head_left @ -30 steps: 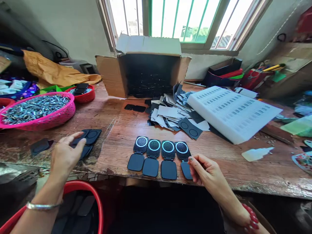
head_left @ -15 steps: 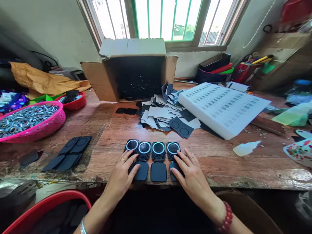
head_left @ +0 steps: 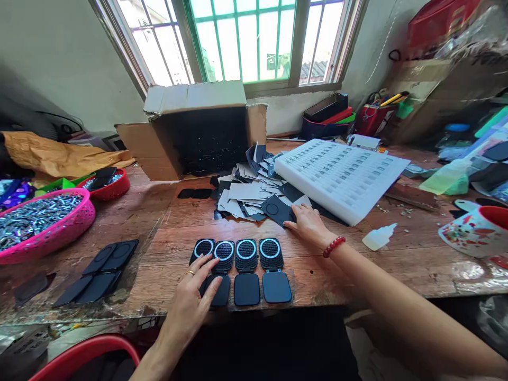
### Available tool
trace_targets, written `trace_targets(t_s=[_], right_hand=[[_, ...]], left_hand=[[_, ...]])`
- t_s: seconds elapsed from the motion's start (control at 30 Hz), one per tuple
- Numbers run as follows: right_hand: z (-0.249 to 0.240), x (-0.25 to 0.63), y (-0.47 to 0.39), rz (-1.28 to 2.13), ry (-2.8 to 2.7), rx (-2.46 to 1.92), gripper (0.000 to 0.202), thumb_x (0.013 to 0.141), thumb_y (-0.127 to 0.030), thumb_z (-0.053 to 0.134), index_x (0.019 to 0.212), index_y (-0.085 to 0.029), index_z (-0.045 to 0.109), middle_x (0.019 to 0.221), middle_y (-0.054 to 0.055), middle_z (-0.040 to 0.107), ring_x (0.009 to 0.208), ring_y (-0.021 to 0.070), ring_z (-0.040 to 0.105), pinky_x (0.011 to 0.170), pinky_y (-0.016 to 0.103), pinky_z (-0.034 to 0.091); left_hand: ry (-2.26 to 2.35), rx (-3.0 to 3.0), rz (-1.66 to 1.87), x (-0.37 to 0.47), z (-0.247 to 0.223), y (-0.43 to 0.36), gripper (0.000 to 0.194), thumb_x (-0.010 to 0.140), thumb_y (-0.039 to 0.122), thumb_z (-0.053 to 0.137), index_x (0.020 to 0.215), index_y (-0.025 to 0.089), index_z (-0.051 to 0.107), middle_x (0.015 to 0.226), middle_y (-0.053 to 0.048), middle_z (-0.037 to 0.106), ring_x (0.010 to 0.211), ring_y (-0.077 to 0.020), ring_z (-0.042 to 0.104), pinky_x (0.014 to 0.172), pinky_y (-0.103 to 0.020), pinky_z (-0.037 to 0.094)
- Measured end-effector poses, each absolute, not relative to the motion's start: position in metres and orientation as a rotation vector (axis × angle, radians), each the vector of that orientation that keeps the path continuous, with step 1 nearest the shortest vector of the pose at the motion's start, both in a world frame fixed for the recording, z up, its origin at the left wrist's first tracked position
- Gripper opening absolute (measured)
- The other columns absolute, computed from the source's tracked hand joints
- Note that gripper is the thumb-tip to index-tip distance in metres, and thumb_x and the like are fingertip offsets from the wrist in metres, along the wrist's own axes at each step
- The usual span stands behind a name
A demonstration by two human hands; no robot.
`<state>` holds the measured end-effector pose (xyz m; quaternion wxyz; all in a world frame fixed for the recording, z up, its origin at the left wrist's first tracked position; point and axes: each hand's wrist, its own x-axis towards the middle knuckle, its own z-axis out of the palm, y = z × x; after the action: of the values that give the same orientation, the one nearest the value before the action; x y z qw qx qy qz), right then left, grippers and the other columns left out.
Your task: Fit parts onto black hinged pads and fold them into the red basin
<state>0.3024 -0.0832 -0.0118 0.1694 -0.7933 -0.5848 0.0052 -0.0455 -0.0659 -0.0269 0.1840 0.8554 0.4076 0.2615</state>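
Several hinged black devices, each with a white-ringed upper part (head_left: 246,250) and a smooth lower pad (head_left: 246,289), stand in a row near the table's front edge. My left hand (head_left: 195,288) lies over the leftmost ones with its fingers apart, partly covering their lower pads. Further back, my right hand (head_left: 310,223) touches the right end of a dark sheet with round outlines (head_left: 273,209). Its fingers curve down over that end, and whether they pinch it is unclear. Behind the sheet is a pile of grey and black cut pieces (head_left: 248,190).
A white foam tray (head_left: 341,174) lies right of the pile. An open cardboard box (head_left: 138,151) stands behind. At left are a pink basket of metal parts (head_left: 85,233), a red bowl (head_left: 123,185) and black folded pads (head_left: 95,286). A patterned cup (head_left: 460,233) is at right.
My right hand has left the rightmost device and moved up and back to the dark sheet. My left hand stays by the left devices. The view has shifted.
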Motion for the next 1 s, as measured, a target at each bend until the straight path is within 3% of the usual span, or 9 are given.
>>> trace_targets(t_s=[0.1,0.2,0.3,0.47,0.57,0.67,0.77,0.87,1.0], right_hand=[[-0.013,0.301,-0.079,0.025,-1.588,-2.241,0.022,0.075,-0.025,0.076,0.089,-0.013,0.065,0.099,0.019,0.069,0.106,0.0373,0.057,0.09,0.05,0.043],[-0.012,0.297,-0.082,0.003,-1.465,-2.171,0.024,0.073,-0.018,0.072,0.095,-0.011,0.064,0.107,0.022,0.066,0.113,0.0393,0.052,0.095,0.052,0.039],[-0.006,0.298,-0.085,0.043,-1.32,-2.059,0.019,0.078,-0.016,0.06,0.096,-0.012,0.063,0.106,0.021,0.065,0.106,0.0348,0.056,0.093,0.049,0.042],[0.007,0.271,-0.098,0.319,-1.17,-1.82,0.025,0.085,-0.04,0.054,0.09,-0.016,0.06,0.076,0.006,0.064,0.06,0.0192,0.059,0.061,0.037,0.053],[0.006,0.226,-0.113,0.712,-1.035,-1.543,0.037,0.079,-0.052,0.064,0.09,-0.017,0.06,0.078,0.003,0.063,0.057,0.0153,0.058,0.051,0.031,0.052],[-0.003,0.183,-0.126,1.033,-0.891,-1.357,0.042,0.071,-0.054,0.074,0.088,-0.018,0.06,0.08,0.004,0.064,0.065,0.0181,0.061,0.05,0.03,0.053],[-0.008,0.159,-0.13,0.683,-1.079,-1.426,0.038,0.074,-0.045,0.075,0.099,-0.019,0.061,0.086,0.007,0.066,0.077,0.0234,0.064,0.065,0.039,0.057],[-0.001,0.147,-0.129,0.08,-1.469,-1.397,0.02,0.086,-0.028,0.067,0.105,-0.021,0.066,0.103,0.01,0.067,0.099,0.0272,0.06,0.09,0.049,0.051],[0.014,0.132,-0.125,-0.025,-1.811,-1.25,0.016,0.094,-0.015,0.055,0.1,-0.02,0.068,0.097,0.008,0.067,0.093,0.0227,0.061,0.086,0.039,0.053]], left_hand=[[1.144,2.353,0.776,-0.039,-0.02,-0.073,0.04,0.092,0.043,0.053,0.122,0.022,0.068,0.132,-0.012,0.065,0.126,-0.0287,0.058,0.106,-0.048,0.047],[1.149,2.253,0.797,-0.035,-0.015,-0.077,0.038,0.091,0.042,0.056,0.121,0.023,0.069,0.131,-0.01,0.065,0.127,-0.0274,0.056,0.108,-0.047,0.045],[1.155,2.089,0.842,-0.033,-0.013,-0.08,0.036,0.089,0.042,0.059,0.119,0.025,0.07,0.128,-0.008,0.067,0.126,-0.0271,0.057,0.109,-0.046,0.043],[1.094,1.501,0.864,-0.018,-0.005,-0.086,0.04,0.077,0.045,0.073,0.11,0.023,0.072,0.115,-0.008,0.072,0.114,-0.0274,0.064,0.104,-0.043,0.046],[0.948,1.042,0.892,-0.004,0.003,-0.09,0.051,0.067,0.042,0.084,0.111,0.019,0.071,0.107,-0.008,0.074,0.106,-0.0236,0.067,0.095,-0.036,0.051],[0.895,0.745,0.979,0.001,0.009,-0.091,0.048,0.057,0.035,0.091,0.097,0.017,0.072,0.09,-0.003,0.072,0.086,-0.0155,0.067,0.077,-0.026,0.053],[0.978,0.638,1.053,-0.007,0.011,-0.089,0.042,0.049,0.027,0.093,0.082,0.015,0.07,0.075,0.002,0.065,0.068,-0.0088,0.059,0.059,-0.018,0.045],[0.997,0.696,1.03,-0.018,0.01,-0.09,0.039,0.052,0.026,0.09,0.084,0.014,0.072,0.075,0.001,0.065,0.067,-0.0092,0.057,0.059,-0.019,0.042],[0.946,0.807,0.994,-0.029,0.009,-0.094,0.032,0.058,0.026,0.084,0.088,0.015,0.075,0.078,0.0,0.068,0.072,-0.0119,0.057,0.068,-0.023,0.044]])
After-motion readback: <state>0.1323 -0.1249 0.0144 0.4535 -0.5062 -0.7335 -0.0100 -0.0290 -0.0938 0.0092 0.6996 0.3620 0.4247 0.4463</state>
